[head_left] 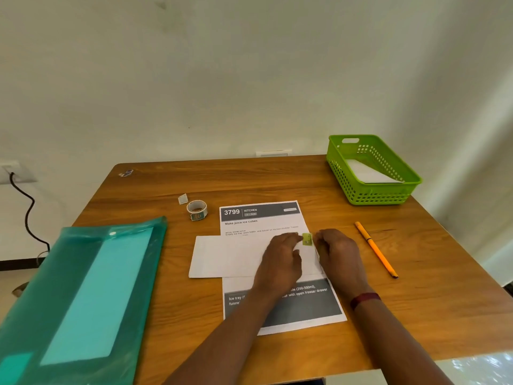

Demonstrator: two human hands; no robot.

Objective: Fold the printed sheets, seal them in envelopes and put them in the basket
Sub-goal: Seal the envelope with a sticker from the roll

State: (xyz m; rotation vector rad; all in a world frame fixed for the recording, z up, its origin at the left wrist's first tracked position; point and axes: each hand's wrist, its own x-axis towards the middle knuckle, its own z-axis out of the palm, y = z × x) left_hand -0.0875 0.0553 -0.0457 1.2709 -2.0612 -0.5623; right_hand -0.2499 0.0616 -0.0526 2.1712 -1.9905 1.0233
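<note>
Both hands meet over the middle of the wooden table (249,179). From my remote seat I see my left hand (281,257) and my right hand (337,254) with fingers curled inward, each pinching one side of a small green sticker (307,239) between the fingertips. The sticker is held just above the upper right corner of a white envelope (222,257); I cannot tell whether it touches the paper.

The envelope lies flat across a printed sheet (261,218) headed "3799 KITCHEN", with the sheet's top and bottom showing beyond it and the envelope's left end sticking out past the sheet's left edge. My forearms cross the sheet's lower grey band, and a dark red wristband (365,299) sits on the right wrist.

At the far right corner stands the green basket (374,195) with another white envelope (366,172) lying inside it. An orange pencil (376,250) lies diagonally to the right of my right hand. Left of the sheet's top stands a sticker roll (196,209) with a small paper scrap (183,199) just beside it. A teal plastic folder (83,287) covers the table's near left side and overhangs the edge. A black cable (27,215) hangs from a wall socket (11,173) at far left.
</note>
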